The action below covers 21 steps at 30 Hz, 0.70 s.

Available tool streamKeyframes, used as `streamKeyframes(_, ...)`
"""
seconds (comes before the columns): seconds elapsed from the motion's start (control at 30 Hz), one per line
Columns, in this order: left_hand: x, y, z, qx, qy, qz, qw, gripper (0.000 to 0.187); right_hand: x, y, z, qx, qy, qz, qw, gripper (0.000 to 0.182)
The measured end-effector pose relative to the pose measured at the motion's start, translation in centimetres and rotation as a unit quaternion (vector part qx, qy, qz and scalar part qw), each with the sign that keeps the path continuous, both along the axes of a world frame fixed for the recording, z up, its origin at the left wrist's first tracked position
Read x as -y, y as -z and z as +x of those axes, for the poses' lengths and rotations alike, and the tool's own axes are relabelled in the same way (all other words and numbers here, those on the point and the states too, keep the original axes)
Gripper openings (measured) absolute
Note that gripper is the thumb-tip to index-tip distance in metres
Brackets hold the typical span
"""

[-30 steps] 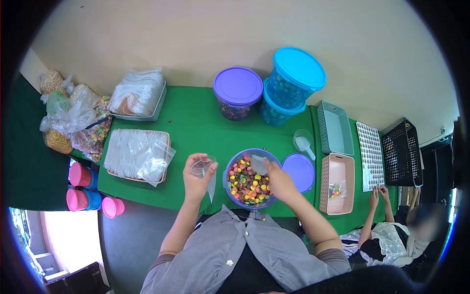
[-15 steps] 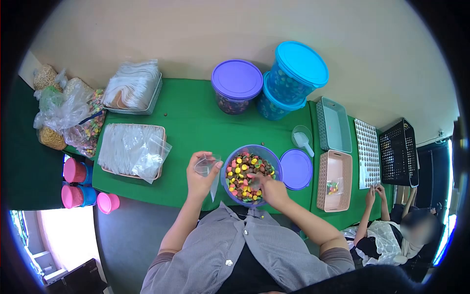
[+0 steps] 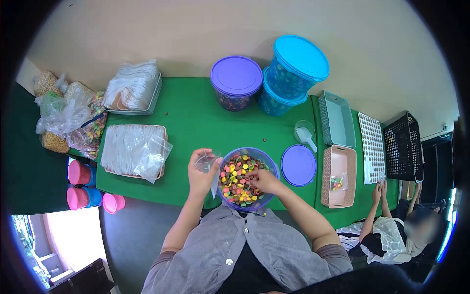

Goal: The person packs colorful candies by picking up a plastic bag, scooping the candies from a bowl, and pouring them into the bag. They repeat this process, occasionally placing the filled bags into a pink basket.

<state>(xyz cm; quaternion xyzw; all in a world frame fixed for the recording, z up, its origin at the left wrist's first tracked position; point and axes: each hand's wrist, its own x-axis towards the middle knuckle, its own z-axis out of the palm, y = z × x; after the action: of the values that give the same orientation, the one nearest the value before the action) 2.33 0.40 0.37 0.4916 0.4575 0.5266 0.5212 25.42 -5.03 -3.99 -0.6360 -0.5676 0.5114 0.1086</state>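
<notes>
A purple bowl (image 3: 275,164) full of pink, yellow, green and brown candies (image 3: 240,188) stands at the front edge of the green table. Fingers bent down among the candies, my right hand (image 3: 264,181) is closed; what it pinches, if anything, is too small to make out. Just left of the bowl, my left hand (image 3: 199,177) holds a clear plastic bag (image 3: 215,183) with its mouth spread. Right of the bowl lies a round purple lid (image 3: 298,165), with a clear scoop (image 3: 305,134) behind it.
Baskets of plastic bags (image 3: 132,149) stand at the left, beside large bags of snacks (image 3: 73,112). Lidded tubs (image 3: 236,78) stand at the back. At the right are a pink basket (image 3: 339,196) holding a small packet, a sticker sheet (image 3: 372,147), a black basket (image 3: 402,147) and another person's hands (image 3: 380,188).
My right hand has moved slightly left and up within the bowl, its fingers now drawn together. The bowl has shifted slightly left. The other person's hands have come together by the sheet's edge.
</notes>
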Motion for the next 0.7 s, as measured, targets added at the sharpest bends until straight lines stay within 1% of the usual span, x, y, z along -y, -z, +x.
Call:
streamKeyframes(0.03, 0.0, -0.1, -0.1, -0.003, -0.008, 0.001, 1.000, 0.034, -0.4, -1.5, -0.1, 0.005, 0.037, -0.041, 0.998, 0.035)
streamKeyframes(0.07, -0.1, -0.2, -0.3, -0.005, -0.010, 0.001, 1.000, 0.034, -0.3, -0.7, -0.1, 0.004, 0.035, -0.041, 0.999, 0.035)
streamKeyframes(0.1, -0.1, -0.3, -0.4, -0.008, -0.014, 0.002, 1.000, 0.034, 0.2, 0.6, 0.0, -0.103, 0.161, 0.027, 0.981, 0.033)
streamKeyframes(0.13, -0.1, -0.3, -0.5, -0.010, -0.018, 0.003, 1.000, 0.034, 0.3, 1.3, 0.1, -0.205, 0.283, 0.095, 0.932, 0.032)
streamKeyframes(0.17, -0.1, -0.4, -0.5, -0.010, -0.018, 0.003, 1.000, 0.034, 0.3, 2.3, -0.2, -0.247, 0.325, 0.083, 0.909, 0.026)
streamKeyframes(0.2, -0.1, -0.6, -0.6, -0.020, -0.024, 0.001, 1.000, 0.034, 0.4, 2.9, -0.6, -0.247, 0.326, 0.083, 0.909, 0.026)
streamKeyframes(0.27, -0.1, -0.7, -0.6, -0.031, -0.030, -0.001, 0.999, 0.034, 1.2, 3.9, -1.5, -0.245, 0.381, 0.025, 0.891, 0.025)
streamKeyframes(0.3, -0.1, -0.7, -0.5, -0.033, -0.031, 0.000, 0.999, 0.034, 1.6, 4.3, -2.1, -0.214, 0.379, 0.053, 0.899, 0.026)
streamKeyframes(0.43, 0.0, -0.8, -0.5, -0.018, -0.025, -0.002, 1.000, 0.034, 2.2, 4.6, -2.3, -0.206, 0.413, 0.059, 0.885, 0.022)
streamKeyframes(0.5, 0.1, -0.9, -0.5, -0.025, -0.028, 0.002, 0.999, 0.035, 2.2, 4.5, -2.1, -0.221, 0.450, 0.051, 0.864, 0.019)
streamKeyframes(0.63, 0.1, -1.2, -0.6, -0.024, -0.036, 0.015, 0.999, 0.036, 2.1, 4.0, -2.3, -0.229, 0.464, 0.058, 0.854, 0.018)
streamKeyframes(0.7, 0.1, -1.6, -0.9, -0.036, -0.038, 0.018, 0.998, 0.036, 2.2, 3.6, -2.3, -0.282, 0.496, 0.029, 0.821, 0.018)
